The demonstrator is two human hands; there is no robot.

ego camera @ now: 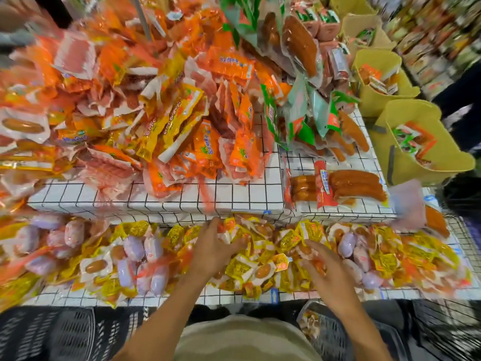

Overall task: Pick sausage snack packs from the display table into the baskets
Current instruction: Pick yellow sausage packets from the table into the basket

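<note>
Small yellow and white sausage snack packs [242, 267] lie heaped along the near shelf of the display table [234, 196]. My left hand [212, 246] reaches into the heap with its fingers curled around a few small packs at the far side. Over the packs to the right, my right hand [325, 272] has fingers bent around an orange and white pack. A black plastic basket [338, 332] stands on the floor at the lower right with some packs inside. Another black basket [49, 334] sits at the lower left.
A tall pile of orange sausage packs [156, 100] covers the upper shelf. Large sausages in a clear pack [346, 187] lie at the right. Yellow felt bags [416, 149] holding packs stand on the far right. Purple-wrapped sausages [130, 256] mix into the near heap.
</note>
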